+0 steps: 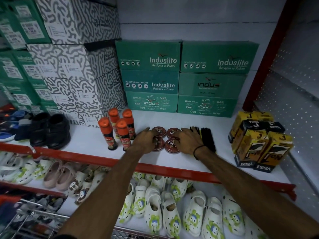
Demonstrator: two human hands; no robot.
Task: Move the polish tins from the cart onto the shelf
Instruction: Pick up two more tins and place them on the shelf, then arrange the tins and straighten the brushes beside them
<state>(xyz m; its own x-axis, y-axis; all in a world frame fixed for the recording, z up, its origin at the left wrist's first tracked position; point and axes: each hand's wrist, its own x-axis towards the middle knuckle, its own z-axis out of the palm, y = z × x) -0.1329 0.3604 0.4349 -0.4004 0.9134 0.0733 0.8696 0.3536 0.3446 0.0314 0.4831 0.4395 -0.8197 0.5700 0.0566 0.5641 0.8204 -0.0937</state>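
Observation:
Several round dark-red polish tins sit in a tight square on the white shelf (172, 163). The back left tin (159, 131) and back right tin (173, 132) lie flat with lids up. My left hand (146, 141) rests on the front left tin (158, 144), fingers curled over its top. My right hand (189, 141) covers the right side of the front right tin (170, 146), fingers spread across both right tins. A dark band circles my right wrist. The wire cart (39, 219) shows at the bottom left.
Orange-capped polish bottles (119, 131) stand just left of the tins. Black brushes (206, 138) lie right of my right hand. Yellow and black boxes (259, 142) stand far right. Green shoe boxes (186, 78) are stacked behind. Black shoes (51, 130) sit left. White clogs (172, 213) fill the lower shelf.

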